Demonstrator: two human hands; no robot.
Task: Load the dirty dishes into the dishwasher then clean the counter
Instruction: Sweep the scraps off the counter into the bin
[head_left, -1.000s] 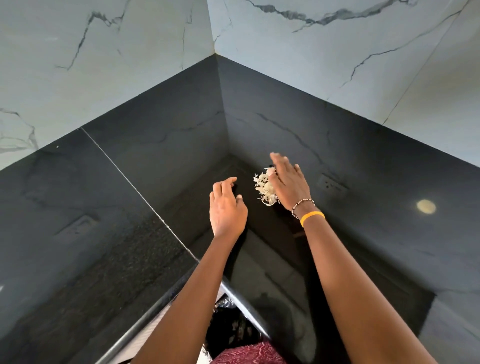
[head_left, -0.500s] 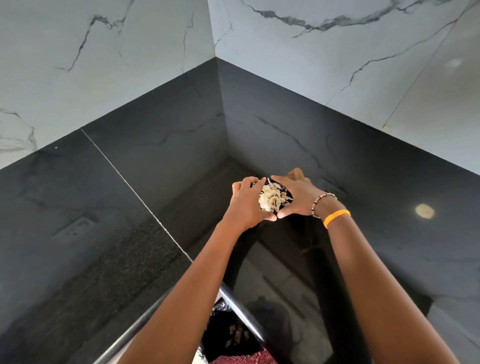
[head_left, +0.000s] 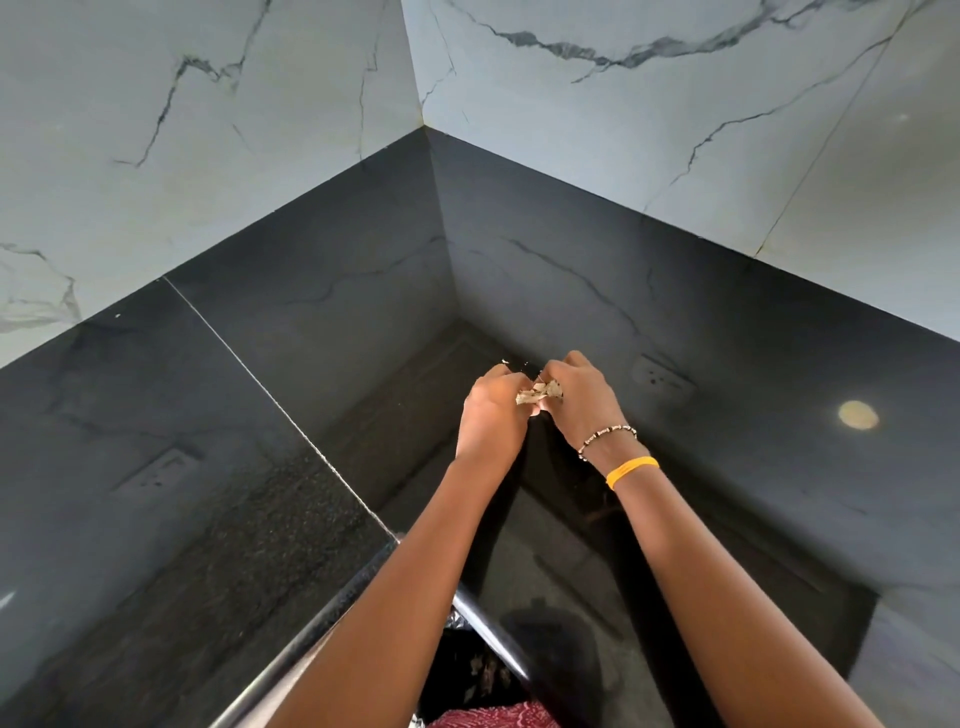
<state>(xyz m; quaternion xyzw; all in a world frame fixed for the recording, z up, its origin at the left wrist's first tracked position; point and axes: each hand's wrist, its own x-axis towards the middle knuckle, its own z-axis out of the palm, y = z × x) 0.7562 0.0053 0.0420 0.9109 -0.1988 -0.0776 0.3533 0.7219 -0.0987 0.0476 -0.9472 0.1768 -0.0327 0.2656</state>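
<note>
- Room: corner of a kitchen, white marble-look wall tiles (head_left: 675, 130) above, black glossy stone backsplash and black table (head_left: 218, 519) below. Pale seam line runs across the left slab. Socket reflections show on both sides, plus a round light spot on the right.
- Left edge to centre: bare polished stone; no dishes in view, so by my read this is the counter-cleaning part of the task.
- Left hand (head_left: 488, 415): fingers curled, gripping the near-left side of a small pale clump of scraps (head_left: 537, 396).
- Scraps: held up between both hands in the corner area. Can't tell whether the clump touches the stone or sits just above it. A few tiny flecks (head_left: 506, 361) sit just beyond the knuckles.
- Right hand (head_left: 582, 400): fingers curled, pinching the right side of the same clump; hands touching, closed together round it. Beaded bracelet (head_left: 608, 435) and yellow band (head_left: 631, 470) on that wrist.
- Handling (judgement): light, loose, dry-looking flaky stuff, no stiffness. It will shed bits if squeezed unevenly or tilted. Best cupped from below with both palms sealed, not pinched at the top.
- Risk: crumbs dropping back onto the glossy stone.
- Bottom centre: dark bag-like thing below the table edge, too unclear to name.
</note>
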